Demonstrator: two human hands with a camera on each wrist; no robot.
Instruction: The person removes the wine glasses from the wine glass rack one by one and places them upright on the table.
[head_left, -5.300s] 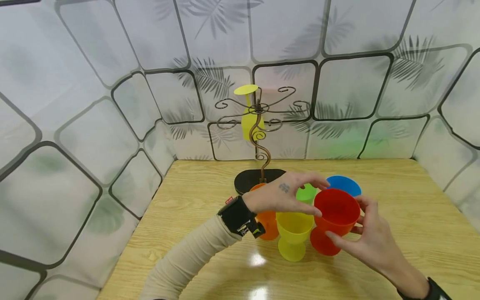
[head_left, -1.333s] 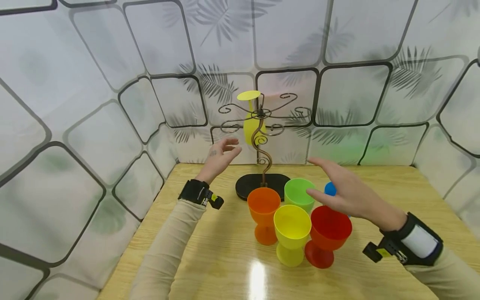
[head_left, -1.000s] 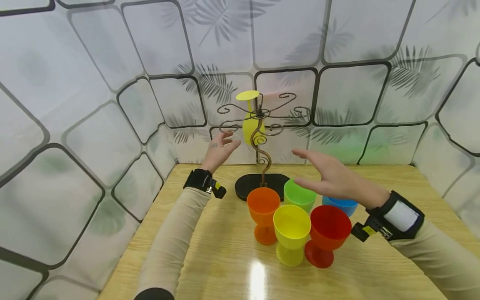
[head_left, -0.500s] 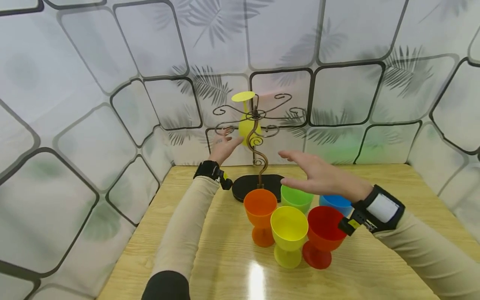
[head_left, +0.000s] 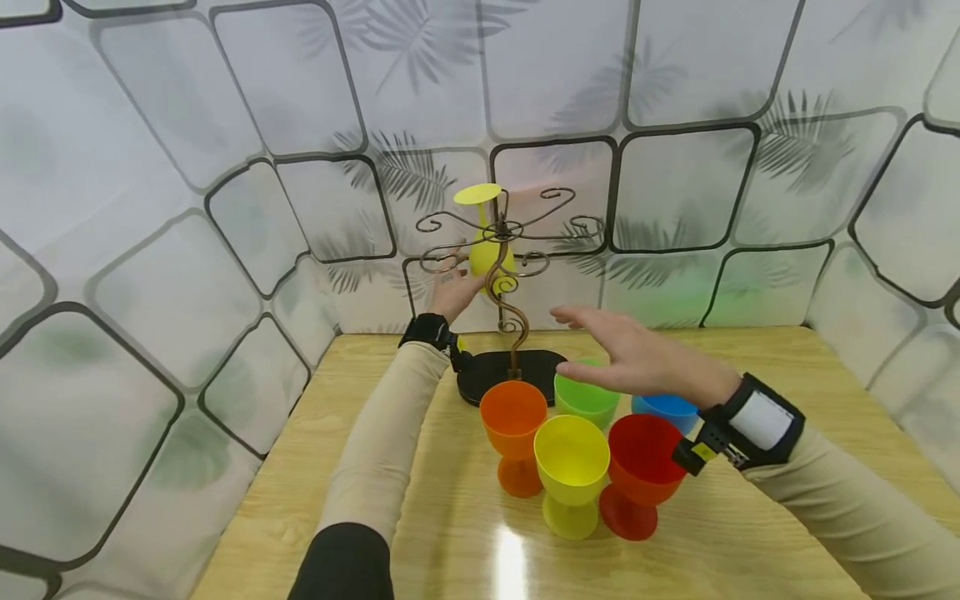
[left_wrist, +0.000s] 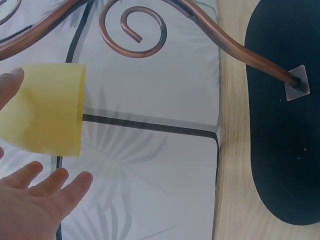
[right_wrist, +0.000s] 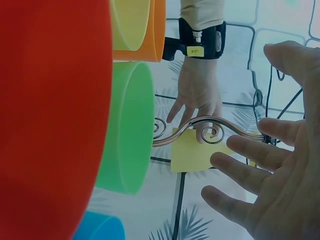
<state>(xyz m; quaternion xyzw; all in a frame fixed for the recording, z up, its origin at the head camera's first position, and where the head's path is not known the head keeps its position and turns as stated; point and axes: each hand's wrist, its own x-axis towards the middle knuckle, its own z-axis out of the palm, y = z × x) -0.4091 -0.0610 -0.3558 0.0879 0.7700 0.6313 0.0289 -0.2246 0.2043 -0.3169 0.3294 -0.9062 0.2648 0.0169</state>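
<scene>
**Hands open around the hanging yellow goblet**

The hanging yellow goblet is upside down on the copper rack, its foot resting on top of one of the curled arms and its bowl pointing down at the back left of the stand, above the far edge of the surface. The left hand is raised just beside the bowl, fingers straight and slightly spread, holding nothing; in the left wrist view the fingertips lie close to the bowl's rim, and whether they touch it cannot be told. The right hand hovers flat above the green goblet, to the right of the rack's stem, its fingers spread and empty.

The rack's black oval base stands on the surface. In front of it stand five upright goblets, clustered close: an orange goblet, the green one, a blue goblet, a yellow goblet and a red goblet. Tiled wall panels with leaf prints close in the back and left side.
</scene>
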